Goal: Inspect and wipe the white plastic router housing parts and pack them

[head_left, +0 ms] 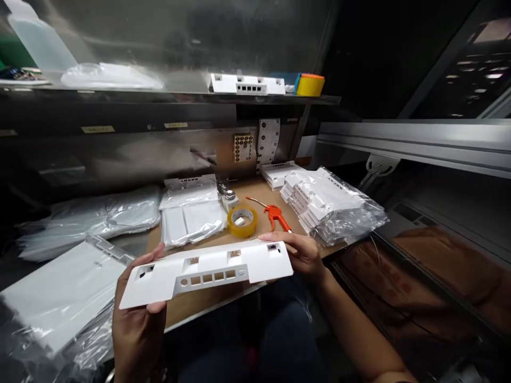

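A white plastic device housing (215,262) with a row of port cut-outs is held up in front of me, tilted a little. My left hand (138,319) grips its left end, thumb on the near edge. At the other end, my right hand (305,255) is closed around the right edge, its fingers partly hidden behind the panel. Just beyond the housing lie a roll of yellow tape (230,227) and an orange air blow gun (275,214). A small round metal-topped item (229,196) stands behind the tape.
Bagged white housings (327,197) are piled at the right; more bagged white parts (194,213) lie left of the tape. Clear plastic bags (115,210) and a wrapped white panel (59,292) cover the left side. Overhead, a metal shelf (179,94) carries another housing (223,85) and yellow tape (310,86).
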The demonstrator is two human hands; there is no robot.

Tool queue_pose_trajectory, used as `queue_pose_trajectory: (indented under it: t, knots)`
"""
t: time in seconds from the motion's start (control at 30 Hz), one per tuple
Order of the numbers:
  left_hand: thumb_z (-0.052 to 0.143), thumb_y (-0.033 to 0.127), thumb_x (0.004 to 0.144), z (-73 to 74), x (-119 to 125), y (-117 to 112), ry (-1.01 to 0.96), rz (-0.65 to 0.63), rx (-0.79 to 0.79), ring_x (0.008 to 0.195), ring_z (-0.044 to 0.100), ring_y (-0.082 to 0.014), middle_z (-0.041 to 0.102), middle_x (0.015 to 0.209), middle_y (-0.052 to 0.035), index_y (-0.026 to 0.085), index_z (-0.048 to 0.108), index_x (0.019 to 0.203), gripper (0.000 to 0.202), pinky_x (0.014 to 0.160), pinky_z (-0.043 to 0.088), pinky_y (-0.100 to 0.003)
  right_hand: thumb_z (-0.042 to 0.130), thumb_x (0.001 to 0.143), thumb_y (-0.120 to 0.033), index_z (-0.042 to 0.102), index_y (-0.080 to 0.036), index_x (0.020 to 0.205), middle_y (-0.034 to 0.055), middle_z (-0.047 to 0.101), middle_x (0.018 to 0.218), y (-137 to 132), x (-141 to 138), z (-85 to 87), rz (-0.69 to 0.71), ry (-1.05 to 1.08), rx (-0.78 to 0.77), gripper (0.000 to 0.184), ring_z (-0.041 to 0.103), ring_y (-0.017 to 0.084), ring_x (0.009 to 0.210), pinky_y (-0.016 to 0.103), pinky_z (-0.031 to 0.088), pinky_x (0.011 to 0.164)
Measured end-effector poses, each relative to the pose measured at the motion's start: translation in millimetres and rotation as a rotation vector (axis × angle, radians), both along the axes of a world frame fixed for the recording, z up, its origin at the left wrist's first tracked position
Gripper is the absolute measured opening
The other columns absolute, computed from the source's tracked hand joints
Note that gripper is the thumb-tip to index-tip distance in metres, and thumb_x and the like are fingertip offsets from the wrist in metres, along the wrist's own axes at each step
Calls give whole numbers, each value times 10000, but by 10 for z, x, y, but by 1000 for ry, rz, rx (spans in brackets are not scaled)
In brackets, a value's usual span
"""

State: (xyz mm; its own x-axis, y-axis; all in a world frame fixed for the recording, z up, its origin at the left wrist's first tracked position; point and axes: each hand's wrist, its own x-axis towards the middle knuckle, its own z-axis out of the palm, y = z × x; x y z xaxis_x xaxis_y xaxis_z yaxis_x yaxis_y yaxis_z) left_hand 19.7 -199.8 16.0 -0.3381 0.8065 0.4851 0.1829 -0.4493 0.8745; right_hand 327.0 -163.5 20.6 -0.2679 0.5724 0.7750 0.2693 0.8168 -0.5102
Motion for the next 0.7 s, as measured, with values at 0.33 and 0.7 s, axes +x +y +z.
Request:
queue_pose_trajectory:
  t: [0.33,0.7]
  knots:
    - [871,613,707,-82,38,-180,-89,-41,33,1457,461,-360,597,1462,-132,217,613,1318,772,1260,326,-445,648,958,-165,649,-338,1371,13,738,1320,-218,-222,-599,-149,173,-217,448,719,233,1202,376,572,1075]
    - [900,569,685,-105,217,-206,-65,-93,72,1452,470,-352,651,1379,-98,250,658,1276,714,1245,334,-431,721,904,-205,695,-299,1254,50,751,1274,-304,-139,-809,-154,337,-310,363,705,315,1210,523,551,1101]
